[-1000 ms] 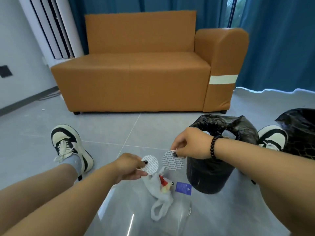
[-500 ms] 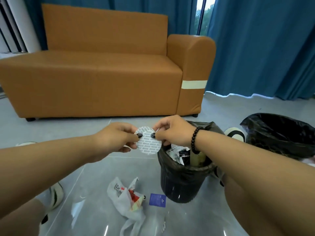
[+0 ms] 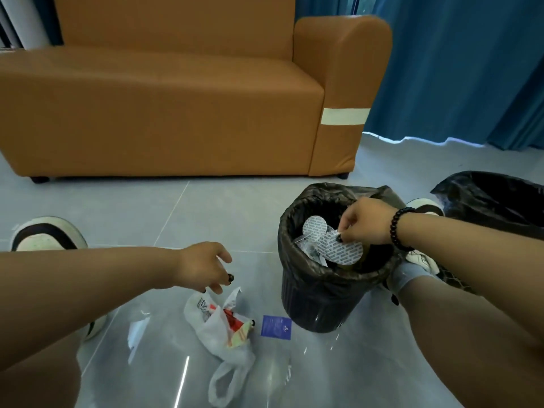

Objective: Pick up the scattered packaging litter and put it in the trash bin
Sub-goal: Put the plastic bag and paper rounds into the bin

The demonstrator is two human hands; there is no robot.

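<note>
My right hand (image 3: 363, 221) hangs over the mouth of the black-lined trash bin (image 3: 312, 293) and pinches a round white printed seal (image 3: 338, 250) by its edge. A second round seal (image 3: 314, 228) lies inside the bin on other litter. My left hand (image 3: 203, 267) hovers low over the floor with fingers loosely curled, holding nothing. Just below it lies a crumpled white plastic bag (image 3: 219, 325) with red and yellow wrappers inside. A small blue card (image 3: 276, 327) lies flat between the bag and the bin.
An orange sofa (image 3: 164, 92) stands behind. A second black bag-lined bin (image 3: 494, 198) is at the right edge. My shoes (image 3: 44, 234) rest on the grey tile floor, one on each side; clear plastic film (image 3: 141, 334) lies at the left of the bag.
The hands parted. My right hand carried the round seals to the bin and lowered into its mouth. My left hand let go and dropped toward the white bag.
</note>
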